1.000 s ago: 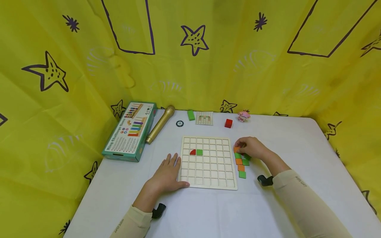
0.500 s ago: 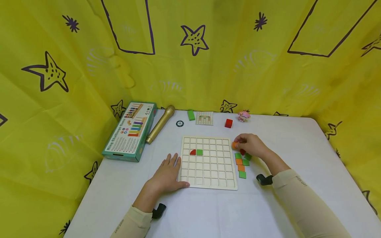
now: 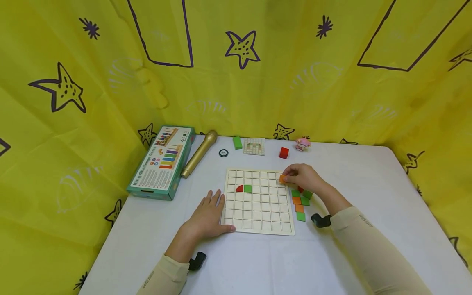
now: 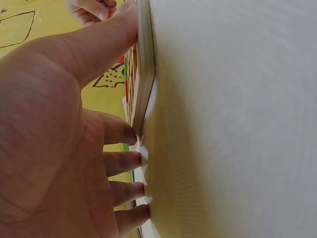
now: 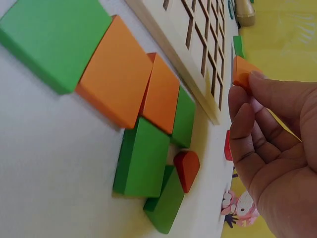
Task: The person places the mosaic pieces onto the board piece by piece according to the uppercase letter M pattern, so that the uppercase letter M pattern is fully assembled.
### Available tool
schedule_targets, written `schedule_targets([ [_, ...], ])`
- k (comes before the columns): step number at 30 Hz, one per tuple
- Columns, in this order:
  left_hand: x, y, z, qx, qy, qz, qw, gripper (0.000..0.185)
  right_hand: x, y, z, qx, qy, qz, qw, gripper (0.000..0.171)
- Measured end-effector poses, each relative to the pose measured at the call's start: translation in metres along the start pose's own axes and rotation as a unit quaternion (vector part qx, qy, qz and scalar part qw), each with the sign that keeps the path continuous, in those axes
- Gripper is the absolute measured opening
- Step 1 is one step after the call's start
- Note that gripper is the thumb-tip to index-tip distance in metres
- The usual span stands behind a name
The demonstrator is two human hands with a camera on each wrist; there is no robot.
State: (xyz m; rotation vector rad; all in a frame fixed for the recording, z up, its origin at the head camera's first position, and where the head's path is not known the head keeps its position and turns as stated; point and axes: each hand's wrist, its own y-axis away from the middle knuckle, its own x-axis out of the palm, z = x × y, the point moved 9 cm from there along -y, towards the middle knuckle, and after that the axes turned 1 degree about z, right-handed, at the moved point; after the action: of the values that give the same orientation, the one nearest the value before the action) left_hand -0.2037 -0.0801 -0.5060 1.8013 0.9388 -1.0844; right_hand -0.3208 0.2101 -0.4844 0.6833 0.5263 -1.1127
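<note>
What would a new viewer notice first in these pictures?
Probably the right hand, which pinches an orange tile over the right edge of the wooden grid board in the middle of the table. Two tiles, one red and one green, already sit in the board, while the left hand rests flat against its left edge.

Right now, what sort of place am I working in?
Likely a staged tabletop play setup: a white table walled by a yellow star-print curtain, with a wooden grid board, coloured tiles and a toy box.
</note>
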Motion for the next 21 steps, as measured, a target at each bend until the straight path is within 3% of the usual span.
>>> schedule_targets([
  [21, 0.001, 0.000, 0.000, -0.004, -0.001, 0.007, 1.0000, 0.109, 0.023, -0.012, 0.026, -0.034, -0.005, 0.014, 0.999, 0.013],
])
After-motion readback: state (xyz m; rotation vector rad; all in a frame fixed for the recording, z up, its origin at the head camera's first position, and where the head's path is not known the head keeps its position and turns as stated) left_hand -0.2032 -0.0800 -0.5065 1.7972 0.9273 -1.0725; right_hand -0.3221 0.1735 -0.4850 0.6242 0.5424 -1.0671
